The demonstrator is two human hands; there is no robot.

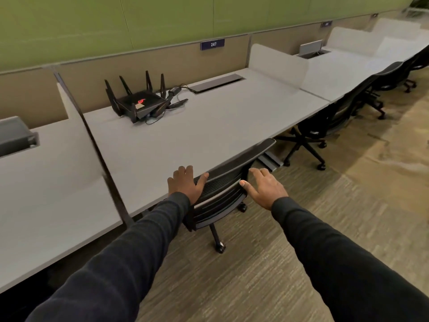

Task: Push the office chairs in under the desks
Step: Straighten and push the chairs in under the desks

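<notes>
1. Two hands sit at the black slatted backrest of the nearest office chair (222, 189), which stands straight ahead of me with its seat already hidden under the long pale grey bench (176, 135); its top rail appears to meet the bench edge.
2. My left hand (185, 184) is spread, palm flat on the left end of the backrest, thumb hooked over the upper slats; my right hand (264, 189) is also spread, thumb tip touching the right edge, the other fingers seemingly just clear of it; neither pinches anything.
3. Backrest's long axis runs left-near to right-far, parallel with the bench edge; so any push must go square to that line, forward and slightly left; I judge the left hand nearer and better seated for it.
4. I judge this chair nearly home; further black office chairs (325, 122) lie well off to my right along the same bench row, some standing out from it; the right hand is nearer those.
5. Black antenna router (139, 103) sits far back on the bench, well apart from the chair.
</notes>
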